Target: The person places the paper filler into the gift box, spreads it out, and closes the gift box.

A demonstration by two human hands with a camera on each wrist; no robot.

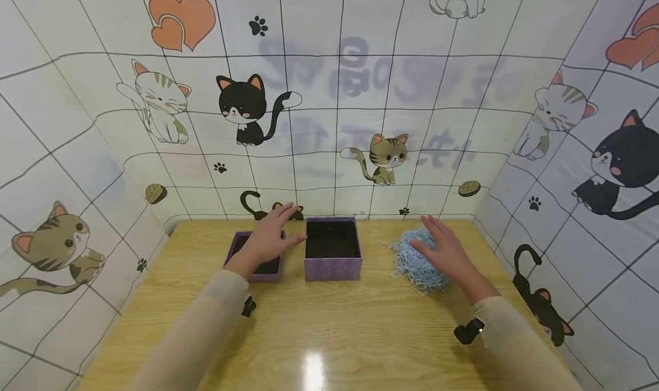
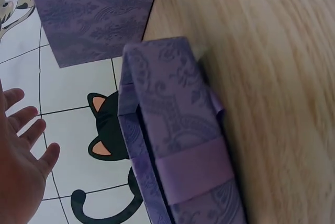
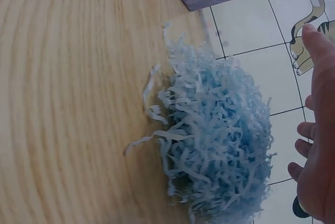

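Observation:
On the wooden table stands a purple patterned box [image 1: 333, 269] with a black inside, its top uncovered. To its left lies a shallower purple box lid [image 1: 265, 277], dark inside, with a lilac ribbon [image 2: 196, 170] across its side in the left wrist view. My left hand [image 1: 268, 236] hovers over this lid with fingers spread, hiding part of it. At the right sits a heap of pale blue shredded paper [image 1: 416, 268]. Above its right side my right hand [image 1: 445, 251] is held with extended fingers, and nothing is in its grasp.
White sheeting [image 1: 319, 111] printed with cats, hearts and grid lines rises behind the table [image 1: 329, 322] and along both sides. A few loose paper strands [image 3: 141, 143] stick out from the heap. Each wrist carries a small black camera [image 1: 468, 331].

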